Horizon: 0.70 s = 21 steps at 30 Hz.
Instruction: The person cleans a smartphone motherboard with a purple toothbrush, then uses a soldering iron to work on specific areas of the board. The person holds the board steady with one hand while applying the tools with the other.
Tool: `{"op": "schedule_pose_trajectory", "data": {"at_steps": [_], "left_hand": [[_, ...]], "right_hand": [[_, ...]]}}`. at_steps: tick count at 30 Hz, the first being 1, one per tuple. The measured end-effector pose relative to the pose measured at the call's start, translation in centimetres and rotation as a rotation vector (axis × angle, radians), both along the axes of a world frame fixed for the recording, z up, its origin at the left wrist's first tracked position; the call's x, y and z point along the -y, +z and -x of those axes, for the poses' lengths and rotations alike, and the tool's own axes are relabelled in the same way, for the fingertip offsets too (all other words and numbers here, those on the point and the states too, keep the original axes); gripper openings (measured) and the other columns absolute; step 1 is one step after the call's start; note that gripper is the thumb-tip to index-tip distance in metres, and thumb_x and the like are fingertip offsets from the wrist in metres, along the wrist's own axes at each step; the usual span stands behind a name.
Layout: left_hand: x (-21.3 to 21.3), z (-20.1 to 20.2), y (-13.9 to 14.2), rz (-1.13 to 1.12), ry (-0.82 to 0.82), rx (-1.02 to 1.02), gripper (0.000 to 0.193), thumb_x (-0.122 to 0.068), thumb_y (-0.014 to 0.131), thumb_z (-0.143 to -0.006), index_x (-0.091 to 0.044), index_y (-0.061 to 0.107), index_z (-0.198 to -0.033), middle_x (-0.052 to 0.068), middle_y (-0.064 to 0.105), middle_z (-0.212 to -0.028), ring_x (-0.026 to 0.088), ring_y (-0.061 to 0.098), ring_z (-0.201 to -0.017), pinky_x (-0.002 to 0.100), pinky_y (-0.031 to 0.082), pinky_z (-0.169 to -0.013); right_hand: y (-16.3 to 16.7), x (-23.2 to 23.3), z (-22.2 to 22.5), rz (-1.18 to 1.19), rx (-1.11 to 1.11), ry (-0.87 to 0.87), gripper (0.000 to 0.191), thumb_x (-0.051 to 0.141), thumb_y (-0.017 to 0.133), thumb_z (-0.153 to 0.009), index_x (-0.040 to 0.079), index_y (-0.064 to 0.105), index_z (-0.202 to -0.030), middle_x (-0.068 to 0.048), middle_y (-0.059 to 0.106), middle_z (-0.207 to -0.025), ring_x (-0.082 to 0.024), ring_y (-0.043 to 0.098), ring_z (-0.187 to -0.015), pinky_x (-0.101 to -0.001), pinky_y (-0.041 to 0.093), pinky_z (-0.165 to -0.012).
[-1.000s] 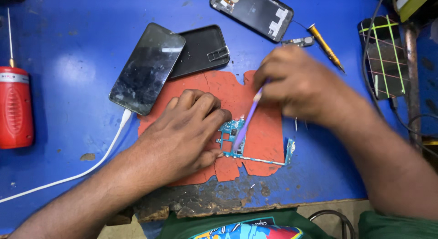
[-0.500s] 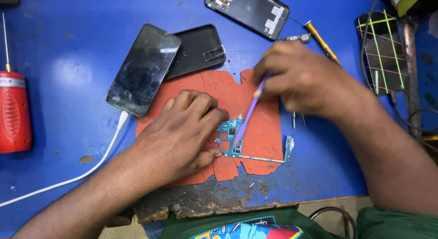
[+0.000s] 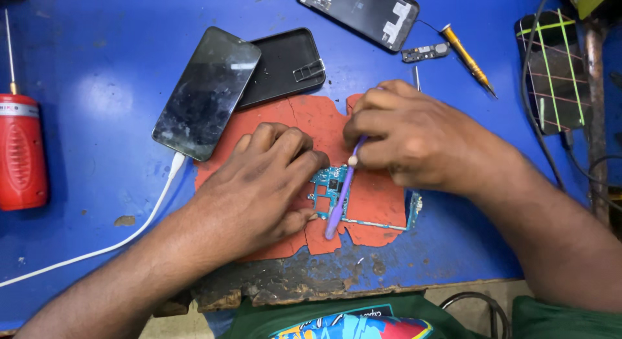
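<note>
A small teal circuit board (image 3: 330,183) lies on a torn orange-red mat (image 3: 317,122) on the blue workbench. My left hand (image 3: 259,183) presses down on the board's left side, fingers curled over it. My right hand (image 3: 408,135) grips a purple brush-like tool (image 3: 340,200), whose tip rests on the board's lower edge. A thin teal strip of the board (image 3: 413,209) sticks out to the right under my right wrist.
A black phone (image 3: 207,93) with a white cable (image 3: 116,238) and a black back cover (image 3: 285,67) lie behind the mat. Farther back are an opened phone frame (image 3: 363,12), a yellow screwdriver (image 3: 468,59) and a small part (image 3: 424,52). A red tool (image 3: 21,151) stands left.
My right hand has shifted slightly, moving the purple tool over the board. My left hand stays pressed on the board.
</note>
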<state>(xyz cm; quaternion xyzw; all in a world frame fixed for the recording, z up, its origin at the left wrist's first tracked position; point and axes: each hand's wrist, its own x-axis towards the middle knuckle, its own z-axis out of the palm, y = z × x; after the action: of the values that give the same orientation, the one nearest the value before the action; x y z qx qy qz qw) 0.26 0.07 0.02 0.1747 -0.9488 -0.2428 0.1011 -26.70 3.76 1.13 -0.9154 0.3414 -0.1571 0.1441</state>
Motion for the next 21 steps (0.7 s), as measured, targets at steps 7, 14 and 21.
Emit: {"op": "schedule_pose_trajectory", "data": {"at_steps": [7,14,21], "left_hand": [[0.0,0.0,0.0,0.005,-0.001,0.007,0.069,-0.025,0.086,-0.059,-0.006,0.061,-0.121,0.013,0.053,-0.115,0.035,0.05,-0.114,0.048,0.043,-0.096],[0.0,0.0,0.1,-0.014,-0.009,0.009,0.069,-0.025,0.086,-0.06,-0.006,0.06,-0.121,0.013,0.054,-0.115,0.036,0.051,-0.114,0.048,0.043,-0.096],[-0.1,0.1,0.0,-0.021,0.004,0.048,0.068,-0.023,0.085,-0.061,-0.006,0.06,-0.121,0.013,0.053,-0.113,0.036,0.05,-0.113,0.048,0.043,-0.096]], "right_hand": [[-0.5,-0.4,0.7,-0.014,0.013,-0.065,0.025,0.003,0.075,-0.061,0.009,0.075,-0.085,-0.006,0.069,-0.103,-0.031,0.062,-0.106,-0.0464,0.047,-0.091],[0.2,-0.1,0.4,-0.035,0.001,-0.11,0.029,0.0,0.073,-0.059,0.01,0.076,-0.086,-0.006,0.071,-0.103,-0.031,0.063,-0.106,-0.0455,0.048,-0.091],[-1.0,-0.5,1.0,-0.029,0.064,-0.014,0.029,0.003,0.075,-0.06,0.011,0.077,-0.088,-0.006,0.069,-0.102,-0.03,0.063,-0.107,-0.0473,0.049,-0.09]]}}
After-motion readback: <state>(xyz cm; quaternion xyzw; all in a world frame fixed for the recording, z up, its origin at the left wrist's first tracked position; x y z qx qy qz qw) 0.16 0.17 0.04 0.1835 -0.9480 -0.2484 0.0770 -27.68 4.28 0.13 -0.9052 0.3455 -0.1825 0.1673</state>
